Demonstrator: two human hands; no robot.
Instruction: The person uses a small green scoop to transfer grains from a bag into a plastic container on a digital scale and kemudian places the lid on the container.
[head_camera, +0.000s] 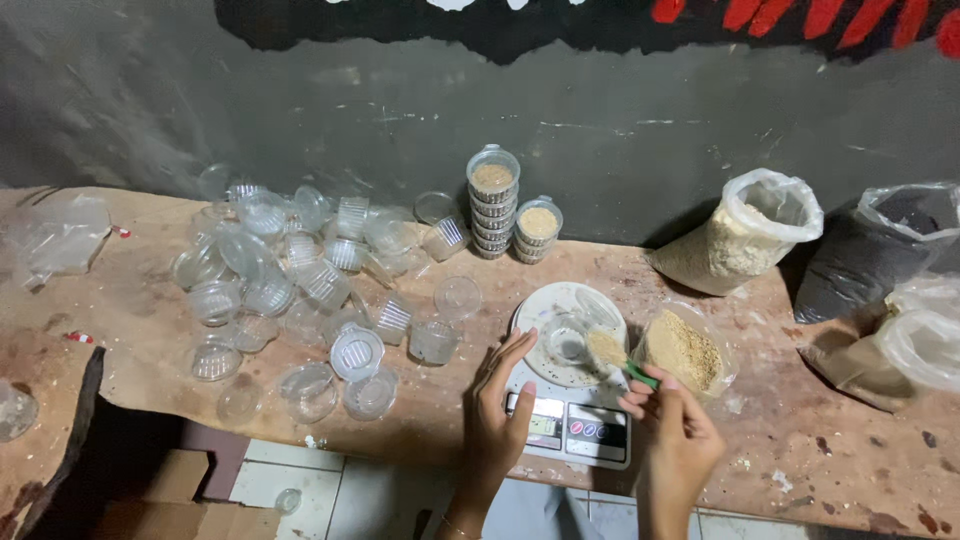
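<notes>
A small white kitchen scale (570, 425) sits near the wooden table's front edge. On its round pan stands a clear plastic cup (566, 340). My right hand (672, 440) grips a green spoon (625, 362) heaped with pale grain and holds it over the pan beside the cup. My left hand (497, 405) rests at the scale's left edge, fingers spread and holding nothing. A clear bag of the same pale grain (683, 350) lies open just right of the scale.
Many empty clear cups and lids (300, 275) are scattered over the left of the wooden table (140, 320). Two stacks of filled cups (494, 200) stand by the dark wall. Larger bags, one pale (740, 245) and one dark (870, 255), stand at right.
</notes>
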